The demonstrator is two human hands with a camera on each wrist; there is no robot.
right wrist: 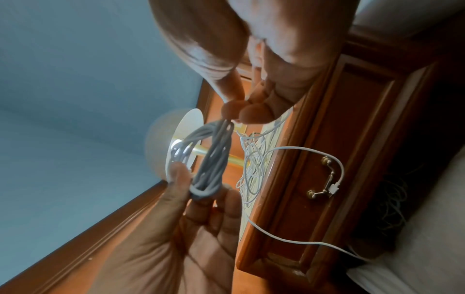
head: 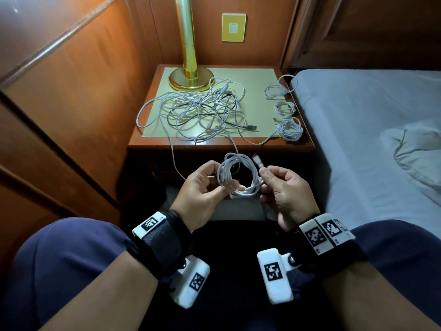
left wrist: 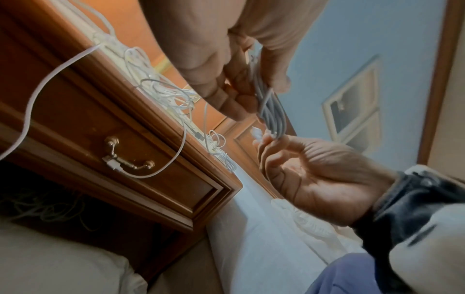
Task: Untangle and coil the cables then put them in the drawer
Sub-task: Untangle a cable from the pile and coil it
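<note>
A white cable coil (head: 238, 179) hangs between my hands in front of the nightstand (head: 307, 145). My left hand (head: 222, 180) grips the coil's left side, thumb over the strands. My right hand (head: 263, 173) pinches the coil's free end just below its plug (head: 257, 161). In the left wrist view the coil (left wrist: 271, 111) runs from my left hand (left wrist: 259, 99) down to my right hand (left wrist: 266, 141). A tangled pile of white and dark cables (head: 202, 111) lies on the nightstand top. The drawer (left wrist: 161, 173) under it is shut, with a brass handle (left wrist: 130, 162).
Three coiled cables (head: 290, 129) lie along the nightstand's right edge. A brass lamp base (head: 191, 77) stands at the back. One loose cable (left wrist: 173, 157) droops over the drawer front, its plug by the handle. A bed (head: 358, 130) is on the right, wood panelling on the left.
</note>
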